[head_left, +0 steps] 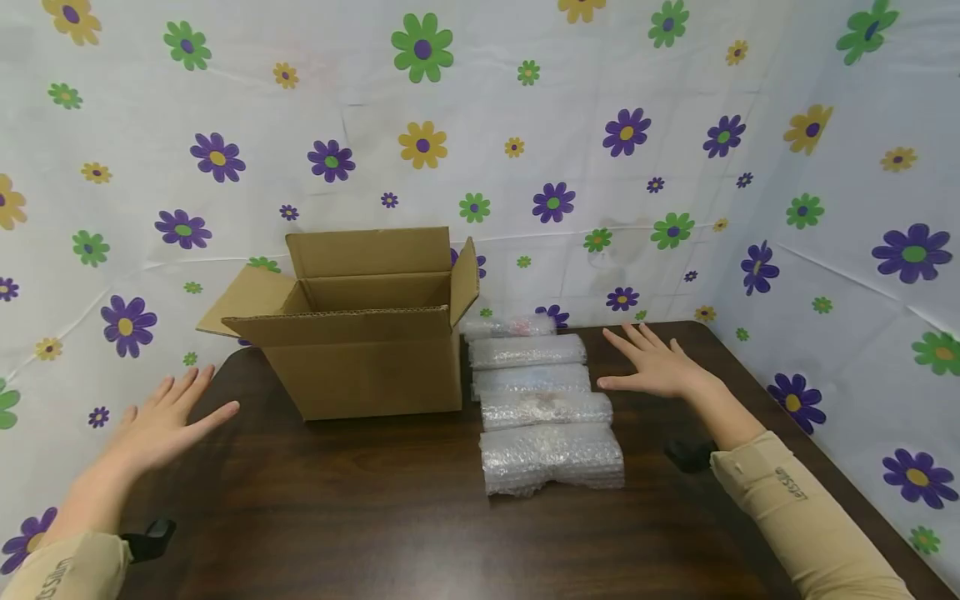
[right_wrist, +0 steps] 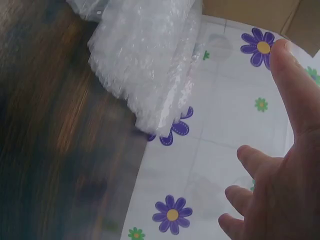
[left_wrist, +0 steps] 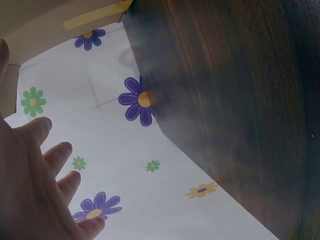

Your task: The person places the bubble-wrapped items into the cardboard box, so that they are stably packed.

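An open cardboard box (head_left: 382, 367) stands on the dark wooden table, its flaps spread outward. To its right lie several bubble-wrapped bundles (head_left: 551, 454) in a column, the largest nearest the front. What they contain is blurred by the wrap. My left hand (head_left: 161, 425) hovers left of the box with fingers spread, holding nothing. Right of the bundles, my right hand (head_left: 652, 362) is held out with its fingers apart and nothing in them. In the right wrist view, bubble wrap (right_wrist: 145, 60) appears beside that hand.
The brown wooden table (head_left: 360, 517) extends toward the front. Behind and to the right hangs a white cloth (head_left: 480, 117) printed with purple, green and yellow flowers. A strip of tape (left_wrist: 97, 16) shows on the box in the left wrist view.
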The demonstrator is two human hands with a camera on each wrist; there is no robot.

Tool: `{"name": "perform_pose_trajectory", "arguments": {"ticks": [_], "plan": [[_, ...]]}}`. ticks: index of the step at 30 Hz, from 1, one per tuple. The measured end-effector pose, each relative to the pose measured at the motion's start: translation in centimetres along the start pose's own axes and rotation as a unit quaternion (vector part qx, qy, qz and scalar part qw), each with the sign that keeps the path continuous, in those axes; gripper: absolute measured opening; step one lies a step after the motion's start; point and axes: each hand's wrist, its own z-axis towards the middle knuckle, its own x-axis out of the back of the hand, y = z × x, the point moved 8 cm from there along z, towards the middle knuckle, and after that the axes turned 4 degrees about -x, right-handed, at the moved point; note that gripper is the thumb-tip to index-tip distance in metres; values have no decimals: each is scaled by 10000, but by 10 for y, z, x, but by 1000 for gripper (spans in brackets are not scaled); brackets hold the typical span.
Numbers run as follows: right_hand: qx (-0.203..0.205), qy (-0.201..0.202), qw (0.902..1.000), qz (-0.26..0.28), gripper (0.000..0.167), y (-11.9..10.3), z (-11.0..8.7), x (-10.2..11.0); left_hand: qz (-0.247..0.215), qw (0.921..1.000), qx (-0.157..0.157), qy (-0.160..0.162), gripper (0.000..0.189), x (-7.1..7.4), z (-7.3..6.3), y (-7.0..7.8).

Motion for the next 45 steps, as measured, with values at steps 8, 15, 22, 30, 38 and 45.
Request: {"name": "perform_pose_trajectory", "arguments": {"ticks": [8, 15, 22, 30, 38, 45], "plan": [[305, 59, 9995, 73, 98, -22, -1, 1, 32, 10000, -19, 65, 85, 1, -2, 2], [963, 77, 9946, 380, 97, -52, -19, -6, 54, 9994, -146, 304, 83, 14, -9, 6], [2046, -401, 9713, 1147, 92, -94, -46, -22, 14, 9962, -181, 857, 81, 45, -21, 1], [2574, -617, 9563, 1238, 84, -114, -57, -33, -143, 9883, -479, 1444, 76, 95, -23, 14], [2705, -740, 9528, 1167, 79, -118, -54, -39, -730, 9838, -904, 1366, 67, 126, -3, 50], [2665, -911, 9494, 1389, 78, -119, -50, -47, -1051, 9833, -1258, 790, 64, 134, 19, 86]]}}
